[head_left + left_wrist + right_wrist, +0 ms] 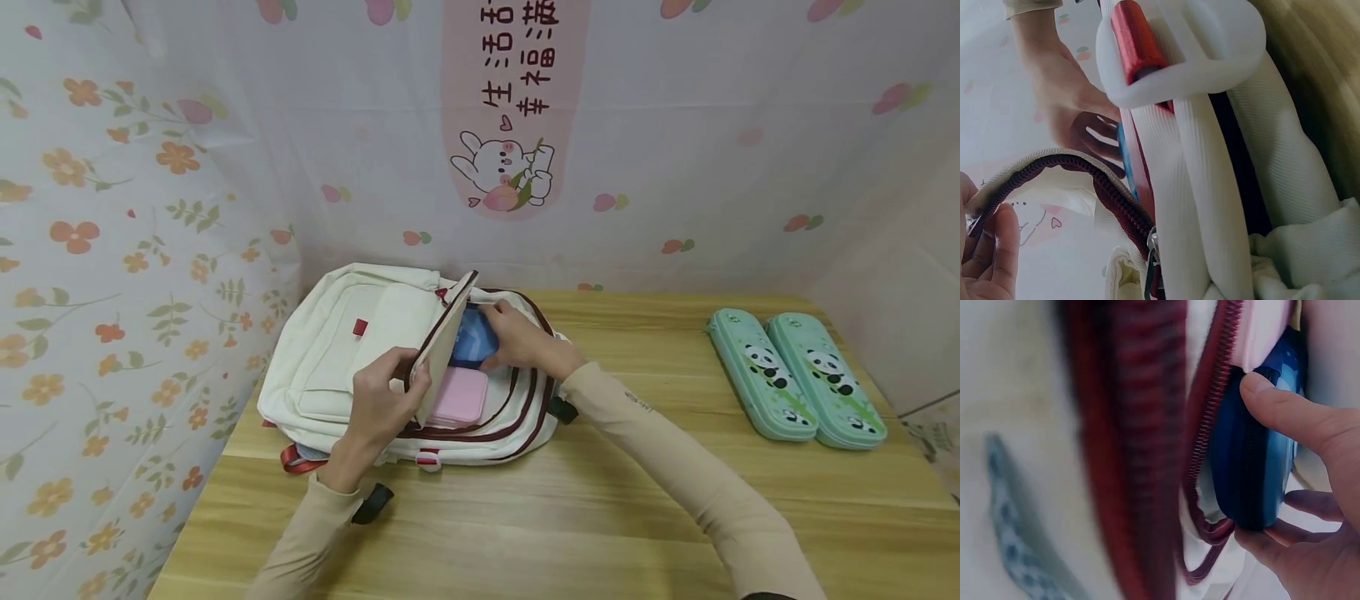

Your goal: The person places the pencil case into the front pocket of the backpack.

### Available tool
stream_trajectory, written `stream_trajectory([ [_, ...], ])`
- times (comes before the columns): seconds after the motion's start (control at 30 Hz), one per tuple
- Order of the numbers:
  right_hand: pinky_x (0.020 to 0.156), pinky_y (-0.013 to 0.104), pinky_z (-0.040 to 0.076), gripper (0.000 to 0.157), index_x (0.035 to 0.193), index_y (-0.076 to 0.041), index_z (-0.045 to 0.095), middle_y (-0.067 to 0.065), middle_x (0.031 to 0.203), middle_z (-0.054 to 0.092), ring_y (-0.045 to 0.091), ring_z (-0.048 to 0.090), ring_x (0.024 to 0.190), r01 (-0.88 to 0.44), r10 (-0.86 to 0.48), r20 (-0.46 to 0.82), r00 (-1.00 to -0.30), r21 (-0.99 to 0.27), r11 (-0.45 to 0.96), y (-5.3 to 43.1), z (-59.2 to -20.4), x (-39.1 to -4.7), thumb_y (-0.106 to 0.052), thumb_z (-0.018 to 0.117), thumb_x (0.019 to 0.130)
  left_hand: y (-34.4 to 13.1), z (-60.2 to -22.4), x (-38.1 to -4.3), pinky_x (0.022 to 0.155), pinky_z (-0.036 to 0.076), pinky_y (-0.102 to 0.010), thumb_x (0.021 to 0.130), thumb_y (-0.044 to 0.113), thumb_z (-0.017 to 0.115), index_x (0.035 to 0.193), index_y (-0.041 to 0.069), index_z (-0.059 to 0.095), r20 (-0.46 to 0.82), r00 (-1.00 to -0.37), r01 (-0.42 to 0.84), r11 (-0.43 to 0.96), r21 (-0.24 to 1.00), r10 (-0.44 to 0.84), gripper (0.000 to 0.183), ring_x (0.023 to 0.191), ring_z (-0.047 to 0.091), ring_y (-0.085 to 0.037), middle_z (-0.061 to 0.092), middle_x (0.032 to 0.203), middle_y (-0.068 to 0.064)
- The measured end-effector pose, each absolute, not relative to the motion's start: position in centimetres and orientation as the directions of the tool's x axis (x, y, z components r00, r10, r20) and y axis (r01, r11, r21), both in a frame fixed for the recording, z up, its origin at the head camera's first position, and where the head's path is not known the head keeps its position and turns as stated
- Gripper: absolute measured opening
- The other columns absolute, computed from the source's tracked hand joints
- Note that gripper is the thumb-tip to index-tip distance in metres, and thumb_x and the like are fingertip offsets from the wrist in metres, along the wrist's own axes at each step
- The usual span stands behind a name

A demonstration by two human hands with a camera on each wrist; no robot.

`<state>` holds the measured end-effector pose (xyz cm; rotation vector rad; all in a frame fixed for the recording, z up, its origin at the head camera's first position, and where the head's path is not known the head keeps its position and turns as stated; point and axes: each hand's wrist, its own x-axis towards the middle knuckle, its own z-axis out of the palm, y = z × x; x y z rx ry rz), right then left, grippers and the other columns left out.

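Dark Chinese characters [537, 60] are printed in two columns on a pink panel [465, 83] of the cloth [360, 150]. In the left column, 生 can be read at the bottom, with 活 above it; in the right column, 幸 is placed at the bottom, with 福 above it. The topmost character of each column is cut by the upper edge and cannot be read surely. On the right sleeve [697, 475], a small dark print [637, 402] is borne, too small to be read.

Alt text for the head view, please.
A person's left hand holds open the flap of a white backpack while the right hand grips a blue case beside a pink case inside. Two green panda cases lie at right on the table.
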<state>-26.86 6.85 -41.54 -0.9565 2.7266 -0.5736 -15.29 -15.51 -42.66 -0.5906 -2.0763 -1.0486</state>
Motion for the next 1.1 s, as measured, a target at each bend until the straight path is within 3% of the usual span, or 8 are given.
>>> stream_trajectory([
  [0.4, 0.114, 0.050, 0.041, 0.093, 0.154, 0.007, 0.028, 0.031, 0.153, 0.037, 0.042, 0.044, 0.139, -0.546, -0.633, -0.087, -0.769, -0.426, 0.721, 8.4, -41.9, -25.7, -0.027, 0.081, 0.086, -15.5, -42.9, -15.1, 0.054, 0.050, -0.025, 0.081, 0.000, 0.069, 0.088, -0.001, 0.071, 0.772, -0.634, 0.643, 0.582, 0.498, 0.041, 0.007, 0.057, 0.062, -0.014, 0.066, 0.068, -0.007],
  [0.67, 0.110, 0.055, 0.043, 0.077, 0.148, 0.010, 0.039, 0.032, 0.146, 0.045, 0.045, 0.048, 0.135, -0.563, -0.598, 0.047, -0.800, -0.399, 0.723, 11.5, -42.3, -23.9, -0.027, 0.076, 0.091, -15.3, -43.0, -15.0, 0.053, 0.051, -0.025, 0.081, 0.000, 0.069, 0.088, 0.000, 0.071, 0.768, -0.640, 0.634, 0.585, 0.506, 0.029, 0.007, 0.057, 0.062, -0.014, 0.067, 0.069, -0.006],
  [0.93, 0.107, 0.056, 0.045, 0.073, 0.145, 0.010, 0.042, 0.031, 0.142, 0.049, 0.045, 0.052, 0.130, -0.557, -0.545, 0.165, -0.822, -0.433, 0.708, 14.8, -42.3, -22.0, -0.026, 0.075, 0.091, -14.9, -43.2, -14.9, 0.053, 0.049, -0.021, 0.080, 0.000, 0.069, 0.087, 0.000, 0.071, 0.772, -0.635, 0.634, 0.590, 0.499, 0.029, 0.007, 0.056, 0.062, -0.014, 0.067, 0.068, -0.006],
  [1.1, 0.109, 0.058, 0.043, 0.072, 0.146, 0.009, 0.043, 0.033, 0.143, 0.047, 0.047, 0.048, 0.133, -0.532, -0.515, 0.171, -0.840, -0.445, 0.720, 16.4, -42.7, -21.0, -0.026, 0.074, 0.091, -14.7, -43.4, -14.8, 0.052, 0.049, -0.021, 0.079, -0.002, 0.070, 0.087, 0.000, 0.071, 0.778, -0.627, 0.644, 0.579, 0.500, 0.025, 0.009, 0.055, 0.060, -0.013, 0.067, 0.067, -0.005],
])
